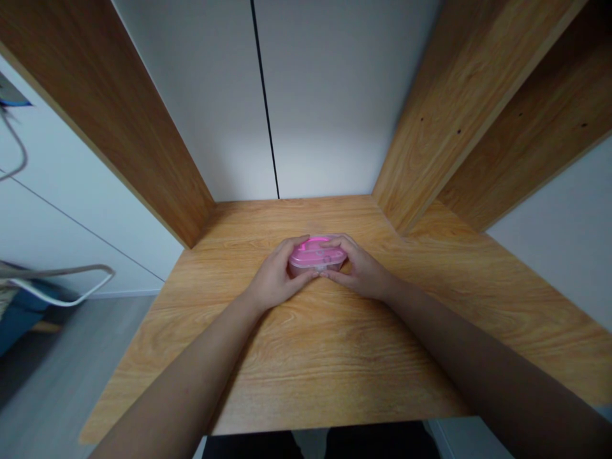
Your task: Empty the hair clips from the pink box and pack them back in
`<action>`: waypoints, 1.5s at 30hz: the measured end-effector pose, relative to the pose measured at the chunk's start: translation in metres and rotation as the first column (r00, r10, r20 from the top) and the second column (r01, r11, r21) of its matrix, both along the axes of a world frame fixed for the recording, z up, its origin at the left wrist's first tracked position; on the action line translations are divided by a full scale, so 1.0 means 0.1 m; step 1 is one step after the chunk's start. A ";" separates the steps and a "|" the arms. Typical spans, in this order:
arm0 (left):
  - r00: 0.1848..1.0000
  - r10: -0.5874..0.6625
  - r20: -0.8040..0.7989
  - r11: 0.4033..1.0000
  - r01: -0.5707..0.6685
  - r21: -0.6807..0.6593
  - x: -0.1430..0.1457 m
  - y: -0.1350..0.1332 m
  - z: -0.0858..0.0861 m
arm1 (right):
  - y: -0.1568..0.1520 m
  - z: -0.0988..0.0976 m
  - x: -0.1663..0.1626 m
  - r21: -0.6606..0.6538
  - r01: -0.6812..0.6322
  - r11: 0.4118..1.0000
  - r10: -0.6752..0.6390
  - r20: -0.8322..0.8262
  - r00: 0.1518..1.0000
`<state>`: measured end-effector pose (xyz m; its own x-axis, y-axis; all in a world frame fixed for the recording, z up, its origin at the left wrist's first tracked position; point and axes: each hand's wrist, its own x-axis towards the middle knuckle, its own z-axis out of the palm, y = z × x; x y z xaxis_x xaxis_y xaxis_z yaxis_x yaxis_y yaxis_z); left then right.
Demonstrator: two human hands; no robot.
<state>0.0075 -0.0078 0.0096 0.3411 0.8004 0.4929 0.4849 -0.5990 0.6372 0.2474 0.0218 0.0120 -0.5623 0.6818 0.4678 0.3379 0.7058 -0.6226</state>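
Note:
A small clear plastic container with a pink lid (316, 254) rests on the wooden desk (335, 344), near its middle. My left hand (277, 275) wraps around the container's left end, thumb at the near side and fingers curled over the far edge. My right hand (359, 268) grips the right end the same way. Both hands are closed on the container, whose lower body is mostly hidden behind my fingers.
Wooden side panels rise at the left (119, 121) and right (459, 115) of the desk, with a white wall (306, 95) behind. A chair with a curved pale armrest (71, 287) stands on the floor at the left.

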 end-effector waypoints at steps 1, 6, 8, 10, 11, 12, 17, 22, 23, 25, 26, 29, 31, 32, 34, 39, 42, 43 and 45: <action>1.000 0.000 0.003 1.000 0.000 0.005 0.00 0.00 0.00 | 0.00 0.00 0.00 0.003 0.003 1.000 -0.003 0.001 1.000; 1.000 -0.003 0.003 1.000 0.003 0.016 0.01 0.00 0.00 | 0.00 -0.03 -0.01 0.027 0.012 1.000 -0.012 -0.001 1.000; 1.000 0.005 0.003 1.000 -0.006 0.017 0.01 -0.01 0.00 | 0.00 -0.03 -0.02 0.037 0.015 0.999 -0.015 0.004 1.000; 1.000 0.015 0.007 1.000 -0.015 0.015 0.02 -0.01 -0.01 | 0.00 -0.03 -0.02 0.052 0.022 0.998 -0.023 0.014 1.000; 1.000 0.019 0.008 1.000 -0.019 0.016 0.02 -0.01 -0.01 | 0.00 -0.04 -0.02 0.059 0.024 0.998 -0.026 0.019 1.000; 1.000 0.023 0.008 1.000 -0.023 0.017 0.03 -0.01 -0.01 | 0.00 -0.04 -0.02 0.064 0.027 0.998 -0.029 0.022 0.999; 0.999 0.034 0.004 0.999 -0.035 0.023 0.04 -0.01 0.00 | 0.00 -0.06 -0.02 0.093 0.024 0.995 -0.027 0.033 0.999; 1.000 0.026 0.004 0.999 -0.026 0.024 0.04 0.00 0.02 | 0.01 -0.09 -0.02 0.113 0.032 0.993 -0.037 0.047 0.998; 1.000 0.027 0.003 0.999 -0.027 0.023 0.04 0.00 0.01 | 0.01 -0.10 -0.02 0.113 0.032 0.993 -0.038 0.050 0.998; 0.999 0.032 0.000 0.999 -0.032 0.024 0.04 0.00 0.01 | 0.01 -0.10 -0.02 0.116 0.034 0.993 -0.040 0.054 0.998; 0.999 0.034 -0.003 0.999 -0.034 0.026 0.04 0.00 0.02 | 0.01 -0.10 -0.02 0.118 0.035 0.992 -0.041 0.055 0.998; 0.999 0.039 -0.011 0.999 -0.039 0.031 0.04 -0.01 0.02 | 0.00 -0.09 -0.03 0.125 0.037 0.991 -0.045 0.062 0.997; 0.999 0.041 -0.014 0.999 -0.041 0.028 0.05 -0.02 0.02 | -0.01 -0.08 -0.03 0.128 0.039 0.991 -0.048 0.067 0.997; 0.999 0.042 -0.015 0.999 -0.041 0.026 0.05 -0.02 0.02 | -0.01 -0.08 -0.03 0.129 0.041 0.991 -0.050 0.069 0.996; 0.999 0.041 -0.014 0.999 -0.041 0.022 0.05 -0.02 0.02 | -0.02 -0.07 -0.03 0.131 0.041 0.990 -0.051 0.070 0.996; 0.999 0.043 -0.026 0.999 -0.042 0.026 0.04 -0.01 0.01 | -0.02 -0.06 -0.03 0.131 0.042 0.990 -0.052 0.074 0.996; 0.998 0.048 -0.034 0.998 -0.047 0.033 0.04 -0.01 0.00 | -0.02 -0.06 -0.04 0.130 0.049 0.990 -0.059 0.077 0.995; 0.998 0.048 -0.034 0.998 -0.047 0.032 0.03 -0.01 0.00 | -0.02 -0.06 -0.04 0.127 0.054 0.990 -0.064 0.078 0.995; 0.998 0.049 -0.033 0.998 -0.048 0.028 0.03 0.00 -0.01 | -0.03 -0.06 -0.04 0.120 0.065 0.991 -0.075 0.078 0.994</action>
<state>0.0109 -0.0083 0.0089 0.3191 0.8027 0.5039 0.5346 -0.5914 0.6037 0.2430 0.0189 0.0065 -0.5552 0.6639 0.5009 0.4355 0.7452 -0.5049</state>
